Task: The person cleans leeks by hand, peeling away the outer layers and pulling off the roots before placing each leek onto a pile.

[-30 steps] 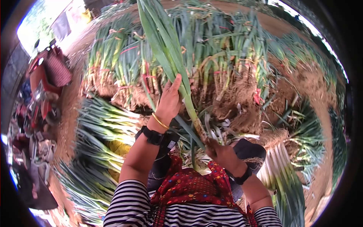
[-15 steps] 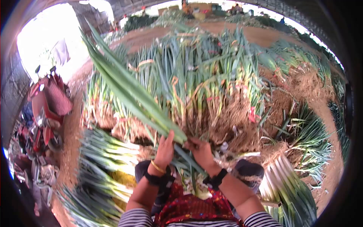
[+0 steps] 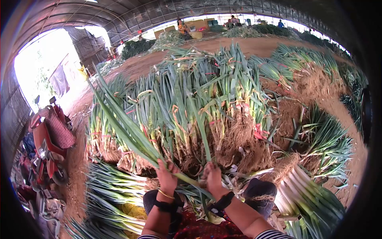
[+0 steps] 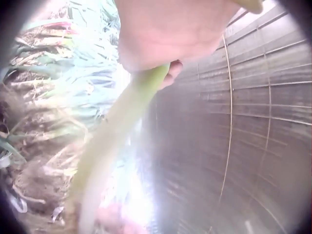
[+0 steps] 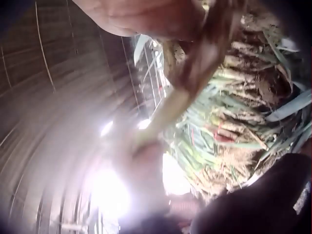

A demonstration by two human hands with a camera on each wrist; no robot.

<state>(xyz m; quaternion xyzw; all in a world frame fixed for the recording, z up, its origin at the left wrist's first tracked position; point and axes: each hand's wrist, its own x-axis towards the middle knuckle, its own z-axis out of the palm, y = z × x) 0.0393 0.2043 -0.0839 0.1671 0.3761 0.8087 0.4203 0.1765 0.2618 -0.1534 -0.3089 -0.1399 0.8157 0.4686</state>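
Observation:
In the head view a long green onion (image 3: 131,133) slants from upper left down to the hands. My left hand (image 3: 167,177) grips it where leaves meet stem; the left wrist view shows the pale stalk (image 4: 114,122) running out below that hand (image 4: 170,34). My right hand (image 3: 213,179) is near the stalk's lower end, fingers curled, with a single long leaf (image 3: 202,131) rising from it. In the right wrist view brown, limp outer skin (image 5: 200,70) hangs at the right hand (image 5: 141,17) beside the stalk (image 5: 170,112). The right fingertips are mostly hidden.
Upright bundles of onions (image 3: 179,99) with roots stand in front. Onions lie in piles at left (image 3: 115,183) and right (image 3: 302,191), by the knees. Red scooters (image 3: 47,147) stand at far left. People and more piles are in the distance.
The onion has swung from nearly upright to a leftward slant. My right hand moved from its root end up beside my left, then apart again with a leaf. The head view has tilted up.

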